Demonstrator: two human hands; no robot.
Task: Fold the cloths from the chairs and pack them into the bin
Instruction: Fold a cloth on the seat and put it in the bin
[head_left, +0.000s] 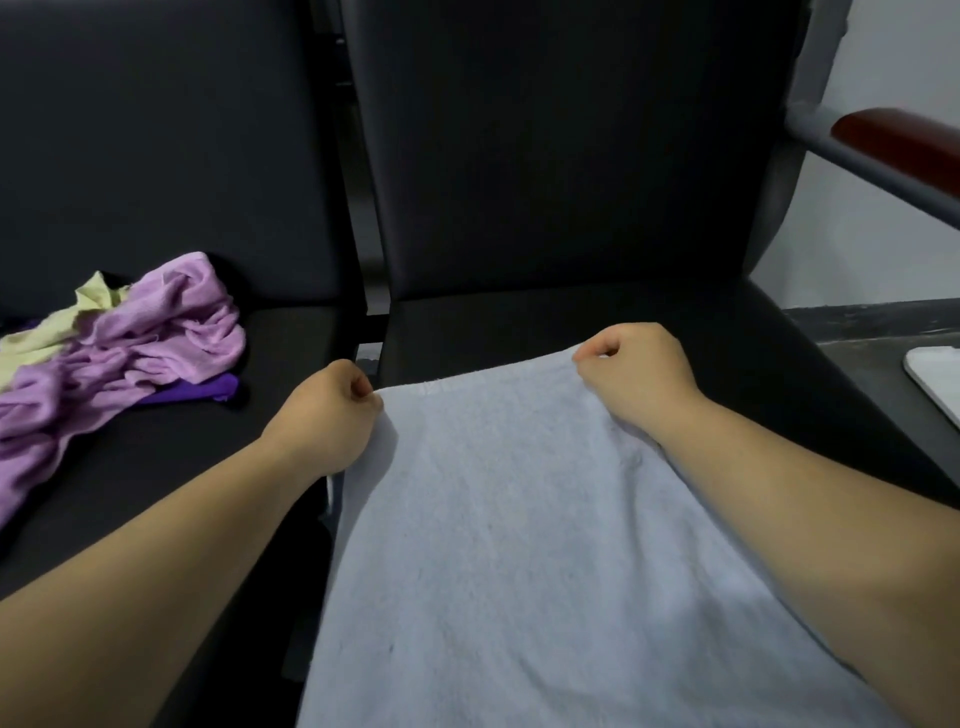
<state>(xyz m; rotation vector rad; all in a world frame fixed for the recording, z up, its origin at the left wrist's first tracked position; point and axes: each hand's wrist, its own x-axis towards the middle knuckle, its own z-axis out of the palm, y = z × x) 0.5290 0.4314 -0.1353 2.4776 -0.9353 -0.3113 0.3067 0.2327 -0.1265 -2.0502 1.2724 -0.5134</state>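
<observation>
A pale blue towel (519, 545) lies spread flat over the seat of the right black chair (571, 322) and runs down out of the frame. My left hand (327, 415) pinches its far left corner. My right hand (634, 374) pinches its far right corner. Both fists are closed on the towel's far edge. On the left black chair's seat (171, 467) lies a crumpled heap: a lilac cloth (150, 343), a pale yellow cloth (57, 327) and a dark purple cloth (202, 392) underneath.
A narrow gap with chair frame bars (363, 312) separates the two seats. The right chair has a red-brown armrest (898, 140) on a grey bar. A white rim (935, 379) shows at the right edge over grey floor; I cannot tell what it is.
</observation>
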